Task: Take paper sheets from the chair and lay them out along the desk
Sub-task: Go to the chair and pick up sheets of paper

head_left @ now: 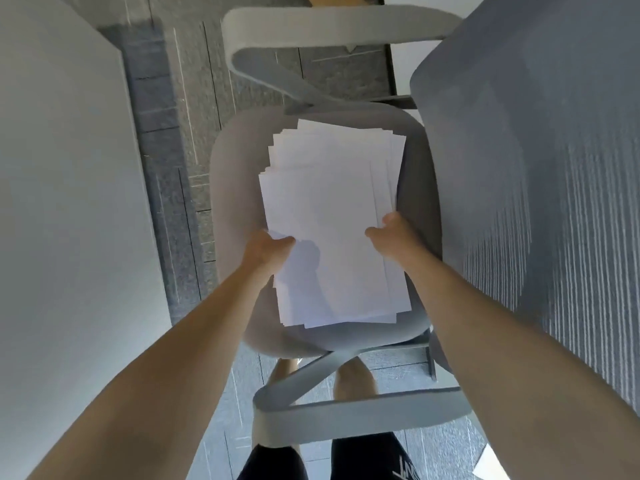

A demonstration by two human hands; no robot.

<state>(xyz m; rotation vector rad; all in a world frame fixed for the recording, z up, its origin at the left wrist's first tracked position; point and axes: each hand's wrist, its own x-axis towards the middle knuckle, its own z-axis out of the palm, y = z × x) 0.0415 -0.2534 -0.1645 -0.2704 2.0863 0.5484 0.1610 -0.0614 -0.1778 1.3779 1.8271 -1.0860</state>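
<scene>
A loose stack of white paper sheets (332, 216) lies on the grey seat of an office chair (235, 188) in the middle of the view. My left hand (268, 249) grips the stack's left edge, thumb on top and fingers under the sheets. My right hand (394, 233) holds the right edge the same way. The near part of the top sheets looks slightly lifted off the rest. The white desk (62, 202) runs along the left side of the view.
The chair's mesh backrest (536, 168) rises at the right. Grey armrests sit at the far side (329, 26) and the near side (346, 414) of the seat. Dark carpet tiles (180, 133) separate chair and desk. A white sheet (488, 462) lies on the floor, bottom right.
</scene>
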